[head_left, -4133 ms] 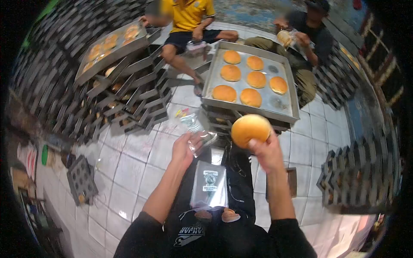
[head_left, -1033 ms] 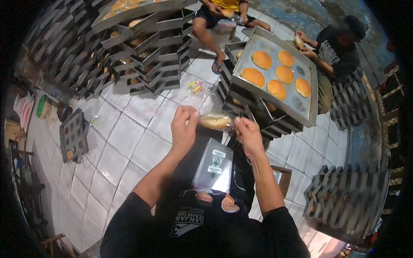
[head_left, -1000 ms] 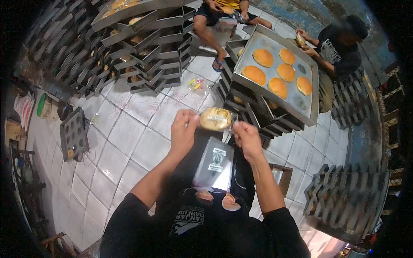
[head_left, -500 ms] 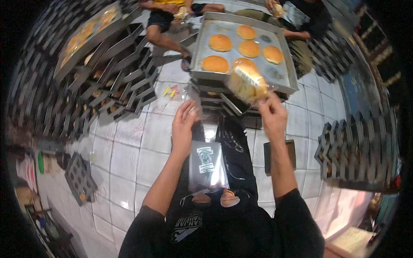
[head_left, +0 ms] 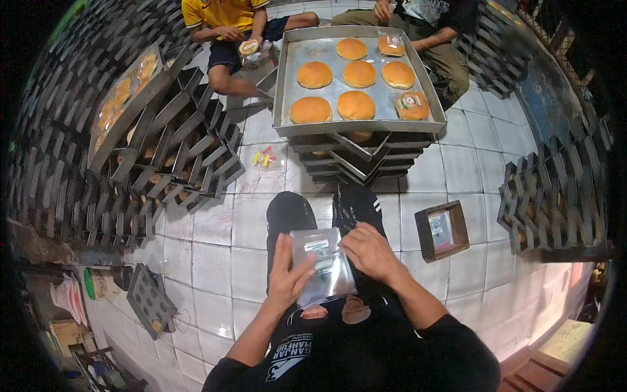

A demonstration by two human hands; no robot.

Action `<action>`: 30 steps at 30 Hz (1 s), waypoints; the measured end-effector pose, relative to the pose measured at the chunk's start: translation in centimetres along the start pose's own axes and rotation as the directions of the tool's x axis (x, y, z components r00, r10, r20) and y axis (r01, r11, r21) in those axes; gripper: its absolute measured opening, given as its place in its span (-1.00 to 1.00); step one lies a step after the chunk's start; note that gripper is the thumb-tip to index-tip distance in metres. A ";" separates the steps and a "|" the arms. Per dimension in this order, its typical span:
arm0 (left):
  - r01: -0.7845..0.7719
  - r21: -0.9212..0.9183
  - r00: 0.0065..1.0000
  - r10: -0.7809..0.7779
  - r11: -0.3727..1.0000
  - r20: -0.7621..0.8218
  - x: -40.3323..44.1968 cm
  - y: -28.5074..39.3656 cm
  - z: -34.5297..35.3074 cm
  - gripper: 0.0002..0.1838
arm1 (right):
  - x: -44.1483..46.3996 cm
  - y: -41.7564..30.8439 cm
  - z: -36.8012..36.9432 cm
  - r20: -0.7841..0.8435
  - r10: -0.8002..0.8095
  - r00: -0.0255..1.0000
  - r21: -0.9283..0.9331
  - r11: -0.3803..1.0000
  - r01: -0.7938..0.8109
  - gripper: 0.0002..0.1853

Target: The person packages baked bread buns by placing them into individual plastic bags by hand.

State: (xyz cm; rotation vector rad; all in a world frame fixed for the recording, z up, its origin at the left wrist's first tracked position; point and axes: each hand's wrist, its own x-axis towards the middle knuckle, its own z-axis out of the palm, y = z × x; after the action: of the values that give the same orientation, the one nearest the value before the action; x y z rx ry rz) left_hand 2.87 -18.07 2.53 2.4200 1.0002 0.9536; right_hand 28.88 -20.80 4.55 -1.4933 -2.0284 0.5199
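A stack of clear printed plastic bags [head_left: 333,277] lies on my lap. My left hand [head_left: 287,277] rests on the left side of the bags with its fingers stretched out. At their upper right edge my right hand [head_left: 369,251] is closed, its fingertips pinching the plastic. Beyond my knees, a large metal tray [head_left: 281,98] holds several round unwrapped buns, among them a front bun [head_left: 356,105]. One wrapped bun [head_left: 411,105] sits in its front right corner, and another wrapped bun [head_left: 391,45] at the back right.
Stacked trays [head_left: 353,157] support the large tray. More tray stacks stand left [head_left: 176,130] and right [head_left: 548,196]. A small box [head_left: 426,245] with printed plastic sits on the tiled floor, right of my legs. Two people sit behind the tray; one holds a wrapped bun [head_left: 249,48].
My right hand has left its wrapped bun at the tray's front right and come back to the bags. My left hand has moved down onto them. Another wrapped bun has appeared at the back right.
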 end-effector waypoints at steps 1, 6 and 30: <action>0.272 -0.293 0.962 -0.252 0.916 0.106 0.6 0.3 -0.5 -0.67 | 0.4 0.3 -0.5 0.066 0.010 0.998 0.092 0.996 -0.016 -0.76; 0.717 -0.664 0.668 -0.480 0.213 0.568 2.4 -1.7 -0.9 -0.77 | 11.0 3.2 -9.3 -0.101 -0.313 0.944 0.136 0.936 0.325 -0.75; 0.143 -0.883 0.490 -0.742 -0.448 0.456 8.7 -9.9 2.2 -0.74 | 15.0 1.2 -11.4 -0.115 0.324 0.939 0.816 0.570 -0.097 -0.41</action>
State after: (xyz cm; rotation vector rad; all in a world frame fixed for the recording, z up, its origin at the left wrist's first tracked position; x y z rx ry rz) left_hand 4.18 -5.15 -0.46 0.1145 0.7757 1.1094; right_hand 33.73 -6.32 15.68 -1.1234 -1.1140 1.1087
